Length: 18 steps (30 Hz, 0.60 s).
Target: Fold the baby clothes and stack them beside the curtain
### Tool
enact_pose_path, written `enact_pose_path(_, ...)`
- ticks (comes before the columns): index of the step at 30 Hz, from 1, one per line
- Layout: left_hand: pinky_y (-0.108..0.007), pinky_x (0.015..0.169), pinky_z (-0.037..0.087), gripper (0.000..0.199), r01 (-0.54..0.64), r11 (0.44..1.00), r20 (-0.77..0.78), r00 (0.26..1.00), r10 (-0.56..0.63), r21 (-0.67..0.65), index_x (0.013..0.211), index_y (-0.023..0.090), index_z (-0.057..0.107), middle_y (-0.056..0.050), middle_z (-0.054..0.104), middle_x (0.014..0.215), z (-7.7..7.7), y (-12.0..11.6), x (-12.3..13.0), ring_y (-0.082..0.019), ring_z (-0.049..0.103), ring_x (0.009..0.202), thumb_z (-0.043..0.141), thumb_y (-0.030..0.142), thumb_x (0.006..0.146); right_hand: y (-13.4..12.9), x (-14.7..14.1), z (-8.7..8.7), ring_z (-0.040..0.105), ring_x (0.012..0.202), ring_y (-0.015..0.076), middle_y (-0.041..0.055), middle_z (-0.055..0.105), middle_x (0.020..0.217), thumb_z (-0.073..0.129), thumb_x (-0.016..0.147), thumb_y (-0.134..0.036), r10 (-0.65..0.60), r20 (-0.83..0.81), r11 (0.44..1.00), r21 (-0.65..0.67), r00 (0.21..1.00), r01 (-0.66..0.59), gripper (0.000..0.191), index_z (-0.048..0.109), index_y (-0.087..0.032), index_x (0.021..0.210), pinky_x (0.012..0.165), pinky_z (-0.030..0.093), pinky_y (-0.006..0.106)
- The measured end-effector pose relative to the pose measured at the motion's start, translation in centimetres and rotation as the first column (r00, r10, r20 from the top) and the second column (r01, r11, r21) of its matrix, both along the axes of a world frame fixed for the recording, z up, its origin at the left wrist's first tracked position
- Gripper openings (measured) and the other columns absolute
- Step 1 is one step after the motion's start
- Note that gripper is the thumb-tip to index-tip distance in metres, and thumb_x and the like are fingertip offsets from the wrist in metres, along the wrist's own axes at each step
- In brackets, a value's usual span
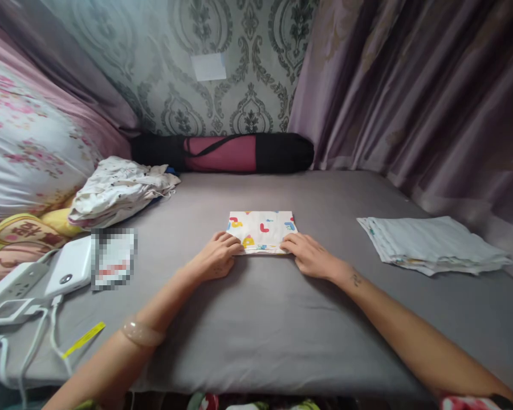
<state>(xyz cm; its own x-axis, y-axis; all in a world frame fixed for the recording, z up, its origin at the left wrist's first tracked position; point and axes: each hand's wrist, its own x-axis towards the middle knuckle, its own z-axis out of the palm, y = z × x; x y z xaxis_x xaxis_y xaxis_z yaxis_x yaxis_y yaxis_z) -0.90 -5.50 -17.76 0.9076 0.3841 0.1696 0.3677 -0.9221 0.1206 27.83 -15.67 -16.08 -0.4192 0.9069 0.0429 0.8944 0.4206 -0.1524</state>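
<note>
A small folded white cloth (263, 228) printed with red, yellow and blue shapes lies flat in the middle of the grey sheet (256, 319). Its near edge shows several layers. My left hand (219, 253) pinches the near left corner, with the fingers curled over the edge. At the near right corner my right hand (310, 254) grips in the same way. Both thumbs are mostly hidden beneath or behind the fingers. A bangle (142, 333) circles my left forearm.
To the right lies a stack of folded pale cloths (431, 245). A crumpled white garment (119, 191), a power bank (70, 265), a power strip (17, 287) with cables and a yellow strip (84, 340) are on the left. A black and maroon long bag (222, 154) rests against the wall.
</note>
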Motion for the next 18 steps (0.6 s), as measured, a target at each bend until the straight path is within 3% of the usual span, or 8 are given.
enact_pose_path(2,-0.041,0.105,0.029,0.028,-0.055,0.997,0.024,0.998,0.056,-0.053,0.102,0.022,0.063,-0.006,0.066,0.101,0.9,-0.1,0.2,-0.021,0.055,0.102,0.045,0.013,0.083,0.5,0.3,0.0,0.054,0.108,0.0196,0.0071,0.061,0.118,0.043,0.081,-0.004,-0.025,-0.063,0.998,-0.06,0.998,0.021,0.041,0.062,-0.021,0.112,0.092,0.038,0.031)
enact_pose_path(5,-0.044,0.107,0.027,0.025,-0.271,0.959,0.112,0.954,0.279,-0.082,0.098,0.022,0.064,-0.007,0.068,0.103,2.6,-0.2,1.6,-0.022,0.058,0.103,0.04,0.022,0.09,2.4,-0.3,-0.8,0.054,0.114,0.0203,0.0069,0.062,0.123,0.039,0.087,-0.013,-0.136,-0.132,0.99,-0.043,0.982,0.131,0.04,0.062,-0.022,0.119,0.099,0.036,0.033)
enact_pose_path(9,-0.052,0.11,0.02,0.038,-0.494,0.861,0.123,0.853,0.507,-0.117,0.125,0.022,0.055,-0.011,0.061,0.127,3.8,-0.1,5.1,-0.028,0.047,0.126,0.033,0.026,0.094,5.6,-3.2,-2.2,0.029,0.14,0.0237,0.0113,0.038,0.151,0.029,0.094,-0.023,-0.282,-0.121,0.946,0.128,0.952,0.297,0.052,0.041,-0.012,0.143,0.116,0.014,0.043)
enact_pose_path(13,-0.061,0.113,0.007,0.048,-0.533,0.834,-0.023,0.844,0.536,-0.141,0.141,0.021,0.042,-0.011,0.043,0.148,1.9,1.0,8.1,-0.032,0.027,0.142,0.032,0.028,0.095,8.0,-6.0,-2.6,0.015,0.145,0.0255,0.0141,0.024,0.156,0.024,0.096,-0.031,-0.325,-0.054,0.941,0.078,0.944,0.329,0.059,0.03,-0.005,0.148,0.117,0.003,0.049)
enact_pose_path(18,-0.06,0.115,0.004,0.05,-0.499,0.864,-0.012,0.866,0.499,-0.064,0.145,0.021,0.037,-0.009,0.038,0.152,-1.9,3.1,9.2,-0.03,0.023,0.143,0.027,0.031,0.097,9.2,-6.5,-3.0,0.016,0.145,0.0256,0.0127,0.025,0.156,0.023,0.094,-0.028,-0.337,-0.022,0.94,0.052,0.941,0.337,0.059,0.031,-0.005,0.148,0.117,0.002,0.05)
